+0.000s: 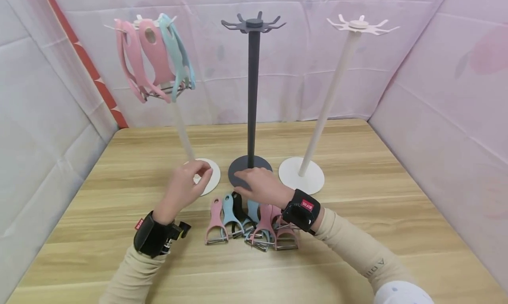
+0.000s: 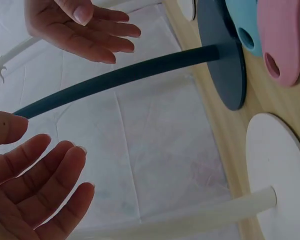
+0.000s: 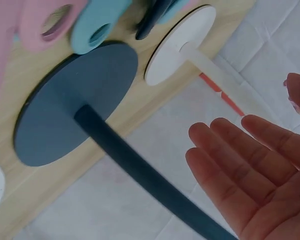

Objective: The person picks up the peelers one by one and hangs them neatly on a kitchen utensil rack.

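Observation:
My left hand (image 1: pixel 184 185) hovers in front of the left white stand's base (image 1: pixel 214 174), its fingers loosely bent and holding nothing. The right hand (image 1: pixel 265 185) is above the peelers, near the dark grey stand's base (image 1: pixel 234 165); in the right wrist view its fingers (image 3: pixel 230 175) are extended, with nothing in them. Below the hands lies a pile of Y-shaped peelers: a pink peeler (image 1: pixel 216 213) at the left, a light blue peeler (image 1: pixel 228 209), a black peeler (image 1: pixel 238 209) and several more, partly overlapping. The right forearm hides some of them.
Several pink peelers (image 1: pixel 156 52) and light blue peelers (image 1: pixel 174 52) hang from the left white stand (image 1: pixel 181 132). The dark grey stand (image 1: pixel 253 92) and right white stand (image 1: pixel 329 101) have bare hooks. Fabric walls (image 1: pixel 309 92) enclose the wooden table (image 1: pixel 357 163) at the back and sides.

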A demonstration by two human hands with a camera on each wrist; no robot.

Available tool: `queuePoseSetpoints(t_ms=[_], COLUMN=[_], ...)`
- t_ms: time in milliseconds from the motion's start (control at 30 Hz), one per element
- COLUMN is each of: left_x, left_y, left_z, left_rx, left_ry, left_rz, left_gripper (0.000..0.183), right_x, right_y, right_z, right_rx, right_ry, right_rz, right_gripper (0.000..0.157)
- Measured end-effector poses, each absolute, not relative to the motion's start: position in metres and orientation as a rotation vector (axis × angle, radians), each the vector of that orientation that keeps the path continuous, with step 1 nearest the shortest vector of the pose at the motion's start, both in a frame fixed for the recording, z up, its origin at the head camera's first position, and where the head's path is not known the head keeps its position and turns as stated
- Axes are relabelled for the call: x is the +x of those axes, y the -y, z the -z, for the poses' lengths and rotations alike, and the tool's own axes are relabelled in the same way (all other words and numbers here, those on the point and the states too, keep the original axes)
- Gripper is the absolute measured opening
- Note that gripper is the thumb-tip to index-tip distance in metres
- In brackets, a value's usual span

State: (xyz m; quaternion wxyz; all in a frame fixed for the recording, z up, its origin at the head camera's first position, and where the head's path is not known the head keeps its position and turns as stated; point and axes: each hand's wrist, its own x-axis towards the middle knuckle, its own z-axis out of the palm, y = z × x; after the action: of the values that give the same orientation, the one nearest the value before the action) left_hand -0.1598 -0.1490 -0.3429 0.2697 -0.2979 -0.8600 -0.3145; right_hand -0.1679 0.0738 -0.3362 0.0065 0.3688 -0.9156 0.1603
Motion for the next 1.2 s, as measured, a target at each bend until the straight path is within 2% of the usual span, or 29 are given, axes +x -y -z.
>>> queuePoseSetpoints(t_ms=[200,467,567,733,800,967,1200], left_x=[-0.16,-0.158,-0.156,-0.15,-0.149,-0.145,-0.143], left_y=[0.142,0.138,0.134,0.125,0.122,0.115,0.116], left_z=[0.347,0.354,0.358,0.368,0.373,0.382,0.385], left_rx=[-0.833,-0.805,-0.766,-0.691,-0.662,-0.635,-0.598], left_ry=[2.378,2.608,2.781,3.05,3.121,3.174,3.209], left_rz=[0.838,0.791,0.771,0.749,0.72,0.631,0.568], left_gripper=[0.006,0.012,0.017,0.039,0.042,0.035,0.026], right_x=[-0.174,-0.203,-0.217,-0.237,-0.244,-0.252,-0.254], right_y=[-0.087,-0.101,-0.106,-0.113,-0.116,-0.122,-0.123], right_z=[0.341,0.357,0.367,0.384,0.39,0.404,0.411], right_rx=[1.075,1.01,1.028,1.097,1.101,1.1,1.166], right_ry=[2.968,3.087,3.128,3.205,3.241,3.285,3.271], right_rz=[-0.52,-0.455,-0.351,-0.201,-0.209,-0.228,-0.262], right_gripper=[0.041,0.04,0.047,0.064,0.069,0.075,0.074])
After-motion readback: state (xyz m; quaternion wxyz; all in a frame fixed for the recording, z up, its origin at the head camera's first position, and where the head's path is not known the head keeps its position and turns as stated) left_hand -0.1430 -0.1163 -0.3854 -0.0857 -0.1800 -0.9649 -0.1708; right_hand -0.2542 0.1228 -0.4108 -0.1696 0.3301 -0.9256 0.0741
